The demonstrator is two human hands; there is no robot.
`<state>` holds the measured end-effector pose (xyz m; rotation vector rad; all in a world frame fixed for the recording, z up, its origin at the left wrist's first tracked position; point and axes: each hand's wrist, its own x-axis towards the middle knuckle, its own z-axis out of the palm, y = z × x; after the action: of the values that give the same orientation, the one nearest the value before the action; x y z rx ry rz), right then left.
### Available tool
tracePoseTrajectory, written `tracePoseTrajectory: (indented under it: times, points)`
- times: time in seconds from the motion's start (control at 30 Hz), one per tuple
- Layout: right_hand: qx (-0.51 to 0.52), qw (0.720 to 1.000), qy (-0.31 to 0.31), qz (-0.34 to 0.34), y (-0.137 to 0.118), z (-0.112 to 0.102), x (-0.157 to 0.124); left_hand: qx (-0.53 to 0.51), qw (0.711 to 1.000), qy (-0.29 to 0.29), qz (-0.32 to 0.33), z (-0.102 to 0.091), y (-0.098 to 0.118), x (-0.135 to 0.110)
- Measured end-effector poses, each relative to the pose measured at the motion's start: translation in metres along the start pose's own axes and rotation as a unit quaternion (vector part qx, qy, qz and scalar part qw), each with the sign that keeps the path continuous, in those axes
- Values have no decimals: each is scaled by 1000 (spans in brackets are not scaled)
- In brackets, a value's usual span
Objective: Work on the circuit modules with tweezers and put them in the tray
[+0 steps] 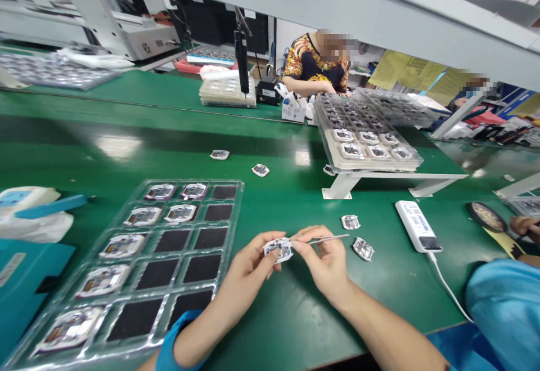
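left hand: left hand (238, 284), fingers closed, pinching the edge of a white-framed electronic module (278, 250).
right hand: right hand (323, 264), fingers closed on steel tweezers (327, 240); the shaft runs out to the right past the fingers, and the other end is hidden at the module.
module position: between both sets of fingertips, lifted off the bench; probably held up so that both hands can reach it.
just right of right fingers: two loose modules (358, 236) on the green bench mat (270, 326), within easy reach.
left of left fingers: transparent plastic tray (236, 213), modules seated in its left cells, dark cells toward the hands; its position seems chosen for short reaches.
ahead of fingers: two more loose modules (240, 162); stacked module trays (367, 134) raised on a white stand (346, 185).
far right of fingers: white corded unit (417, 226), purpose unclear.
across bench: co-worker (314, 64), hands hidden behind trays.
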<state>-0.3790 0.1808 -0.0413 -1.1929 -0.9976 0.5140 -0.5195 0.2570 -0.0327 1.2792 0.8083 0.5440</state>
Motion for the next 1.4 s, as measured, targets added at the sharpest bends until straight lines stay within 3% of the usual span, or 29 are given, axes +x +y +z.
tracePoseTrajectory:
  times: [0.13,0.23,0.3,0.37,0.47,0.57,0.67,1.13,1.4]
  points:
    - [-3,999,-20,-29,-3,2,-3,4,1000,3,1,0,-1,1]
    - [33,999,-10,-14,-3,0,0,22,1000,3,-6,-1,-3,2]
    - [50,997,51,-1,2,-7,10,41,999,2,-16,-2,-4,3]
    - [52,985,162,0,11,-22,28,55,998,8,-23,-2,-4,3]
    - [64,937,343,-2,26,-55,59,63,997,14,-30,-3,-3,2]
    - [59,911,408,-8,38,-83,79,71,997,5,-42,-4,-1,1]
    - [57,903,426,-13,45,-93,84,79,996,3,-39,-6,-2,0]
    - [138,900,413,23,57,-83,82,69,997,-21,-21,-16,-17,3]
    - [152,889,431,23,36,-83,79,51,998,-3,-28,-13,-11,1]
